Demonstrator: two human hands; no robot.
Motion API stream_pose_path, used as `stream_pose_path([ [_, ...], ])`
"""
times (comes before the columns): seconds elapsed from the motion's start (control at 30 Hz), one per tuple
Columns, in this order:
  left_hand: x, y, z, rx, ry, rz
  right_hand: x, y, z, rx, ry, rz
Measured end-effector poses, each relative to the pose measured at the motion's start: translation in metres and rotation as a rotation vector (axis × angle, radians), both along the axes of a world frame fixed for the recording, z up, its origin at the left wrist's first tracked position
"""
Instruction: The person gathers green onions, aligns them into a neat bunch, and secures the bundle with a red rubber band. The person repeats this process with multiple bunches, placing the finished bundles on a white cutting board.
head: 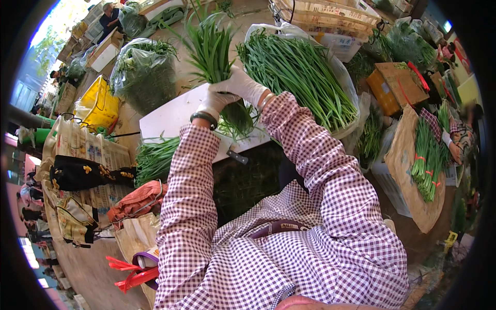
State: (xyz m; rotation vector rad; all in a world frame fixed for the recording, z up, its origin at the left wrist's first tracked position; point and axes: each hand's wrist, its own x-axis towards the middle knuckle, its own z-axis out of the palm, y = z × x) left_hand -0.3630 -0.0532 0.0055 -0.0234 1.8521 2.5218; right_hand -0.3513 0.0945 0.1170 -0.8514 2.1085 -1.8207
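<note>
Both white-gloved hands close around one bunch of leafy greens, apparently garlic chives, held upright above a white board. My right hand wraps the bunch from the right. Just below and to its left, my left hand grips the same bunch, a dark bangle at its wrist. Trimmed or loose greens lie on the board under the hands. A black-handled knife rests at the board's near edge, its blade not clearly visible. More chives are heaped at the board's left end.
A big plastic-lined heap of chives stands right of the board. Left are a bagged bundle of greens, a yellow basket and a plastic crate. Red ties hang near my left elbow. Another person's gloved hand holds chives at right.
</note>
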Motion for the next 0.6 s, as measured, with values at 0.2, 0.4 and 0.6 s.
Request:
stream_pose_path([
  [0.2, 0.018, 0.017, -0.012, 0.038, 0.130, -0.060, 0.014, -0.004, 0.014, 0.077, -0.056, 0.046],
  [0.4, 0.106, 0.030, 0.038, -0.286, 0.035, 0.077, 0.021, 0.004, 0.016, 0.018, -0.091, 0.022],
  [0.6, 0.151, 0.006, 0.021, -0.207, 0.139, 0.210, 0.005, 0.009, -0.008, -0.041, 0.122, 0.047],
])
